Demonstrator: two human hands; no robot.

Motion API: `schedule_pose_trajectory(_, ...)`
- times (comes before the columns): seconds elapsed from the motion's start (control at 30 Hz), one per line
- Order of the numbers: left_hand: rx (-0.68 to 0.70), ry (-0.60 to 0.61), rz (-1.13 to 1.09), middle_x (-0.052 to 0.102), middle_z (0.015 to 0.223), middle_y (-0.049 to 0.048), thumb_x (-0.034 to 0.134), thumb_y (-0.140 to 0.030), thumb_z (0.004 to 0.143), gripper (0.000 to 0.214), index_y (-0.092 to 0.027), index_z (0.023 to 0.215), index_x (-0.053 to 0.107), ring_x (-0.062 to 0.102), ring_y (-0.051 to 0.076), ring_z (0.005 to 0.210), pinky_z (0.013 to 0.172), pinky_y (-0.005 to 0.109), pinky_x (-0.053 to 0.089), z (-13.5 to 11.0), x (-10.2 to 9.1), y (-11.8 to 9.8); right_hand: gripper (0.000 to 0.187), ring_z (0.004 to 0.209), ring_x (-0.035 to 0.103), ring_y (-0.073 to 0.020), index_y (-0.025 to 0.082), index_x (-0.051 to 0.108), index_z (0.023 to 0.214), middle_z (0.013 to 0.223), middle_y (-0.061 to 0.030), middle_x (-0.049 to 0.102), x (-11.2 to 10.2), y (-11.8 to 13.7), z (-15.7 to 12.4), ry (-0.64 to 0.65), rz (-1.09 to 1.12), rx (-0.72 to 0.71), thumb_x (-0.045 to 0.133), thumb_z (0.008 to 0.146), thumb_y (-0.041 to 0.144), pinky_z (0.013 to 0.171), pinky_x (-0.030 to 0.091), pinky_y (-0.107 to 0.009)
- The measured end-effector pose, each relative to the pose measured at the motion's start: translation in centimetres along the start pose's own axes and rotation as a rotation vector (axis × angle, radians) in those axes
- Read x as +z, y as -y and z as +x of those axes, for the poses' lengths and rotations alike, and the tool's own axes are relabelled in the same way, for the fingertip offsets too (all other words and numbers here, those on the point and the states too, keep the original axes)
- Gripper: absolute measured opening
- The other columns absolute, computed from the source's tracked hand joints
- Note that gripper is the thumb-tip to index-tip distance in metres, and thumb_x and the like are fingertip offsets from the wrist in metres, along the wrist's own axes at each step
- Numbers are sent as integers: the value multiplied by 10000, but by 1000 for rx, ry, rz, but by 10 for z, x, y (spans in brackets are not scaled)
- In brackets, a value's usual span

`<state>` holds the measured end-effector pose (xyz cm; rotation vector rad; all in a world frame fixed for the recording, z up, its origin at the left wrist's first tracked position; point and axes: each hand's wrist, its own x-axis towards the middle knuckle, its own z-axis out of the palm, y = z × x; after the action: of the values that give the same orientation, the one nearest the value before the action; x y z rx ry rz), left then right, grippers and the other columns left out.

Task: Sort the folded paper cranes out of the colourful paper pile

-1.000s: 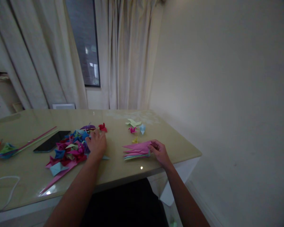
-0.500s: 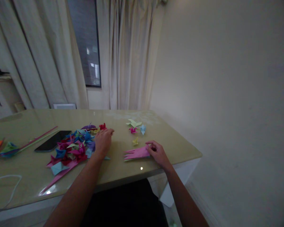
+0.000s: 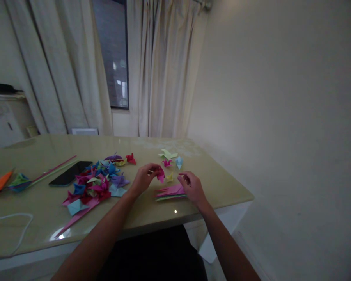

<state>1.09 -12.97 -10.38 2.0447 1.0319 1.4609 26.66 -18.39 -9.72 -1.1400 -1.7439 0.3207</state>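
My left hand [image 3: 146, 178] is closed, with its fingertips gripping a magenta folded paper piece [image 3: 160, 175] just above the table. My right hand [image 3: 192, 188] hovers at the right end of a stack of pink folded paper strips [image 3: 171, 191]; its fingers are curled but apart, with nothing visible between them. A pale green sheet shows under the pink ones. Between and behind the hands sit a small yellow origami piece [image 3: 169, 178], a magenta origami crane [image 3: 166, 163], a light blue one [image 3: 179, 162] and a pale green one [image 3: 167, 154].
To the left lies a heap of colourful origami [image 3: 101, 183] beside a black phone [image 3: 71, 173]. Farther left are thin sticks [image 3: 55, 168], an orange object [image 3: 2, 181] and a white cable [image 3: 27, 226]. The glossy table [image 3: 222, 187] has its right edge near the wall.
My left hand has moved right from the heap and now holds the magenta paper piece. My right hand has lifted slightly off the pink stack. The view has shifted a little.
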Motion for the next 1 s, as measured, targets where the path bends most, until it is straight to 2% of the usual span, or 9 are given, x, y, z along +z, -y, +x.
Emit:
schedule_pose_trajectory(0.1,55,58,4,813,983,81,622,-358,948,243,-198,1098,727,784,215,889,834,366,655,-4,10,-4,294,754,633,-176,222,758,1188,966,-56,743,15,12,25,154,90,-84,678,963,394,664,469,-280)
schedule_pose_trajectory(0.27,58,60,105,761,1142,86,585,-278,957,357,-216,1302,650,757,191,958,892,348,627,-4,10,-6,90,692,638,-157,224,808,885,797,-8,758,39,9,64,261,112,-148,733,888,273,708,490,-274)
schedule_pose_trajectory(0.4,-63,-86,301,679,1301,144,529,-235,965,364,-222,1310,644,656,294,1220,1089,505,506,-5,-8,-2,210,770,679,-193,193,787,949,875,-53,782,29,-26,87,5,85,-42,677,906,367,755,522,-303)
schedule_pose_trajectory(0.5,-228,-250,560,516,1511,235,474,-157,941,383,-174,1278,656,314,446,1523,1181,692,284,-11,-33,4,345,845,696,-236,163,753,1016,936,-115,787,10,-64,93,-262,35,97,570,941,446,815,540,-358)
schedule_pose_trajectory(0.57,-401,-301,806,393,1608,274,459,-149,938,420,-142,1319,636,186,513,1550,1122,733,299,-15,-50,11,360,827,696,-245,171,745,973,899,-117,784,2,-88,90,-364,1,181,562,918,476,803,544,-368)
schedule_pose_trajectory(0.67,-608,-280,985,476,1505,332,494,-189,938,409,-100,1305,650,379,576,1418,988,724,416,-18,-71,22,311,771,695,-236,193,736,875,834,-96,778,1,-113,83,-416,-36,258,593,870,469,757,544,-346)
schedule_pose_trajectory(0.73,-625,-242,969,615,1321,303,496,-163,926,358,-111,1216,699,550,525,1277,952,679,472,-17,-77,27,265,761,696,-230,206,731,832,820,-87,778,5,-121,81,-417,-52,280,613,848,442,749,544,-338)
schedule_pose_trajectory(0.83,-537,-168,920,700,1162,234,482,-124,911,321,-153,1098,741,660,420,1158,952,561,530,-12,-78,31,212,752,694,-226,214,732,801,811,-76,778,10,-125,82,-396,-68,292,636,828,401,758,548,-341)
schedule_pose_trajectory(1.0,-354,-158,803,727,1249,168,561,-188,904,340,-179,1219,691,674,326,1196,1050,446,507,0,-71,29,179,772,710,-222,205,745,828,830,-72,784,11,-126,82,-352,-64,289,650,827,356,777,557,-348)
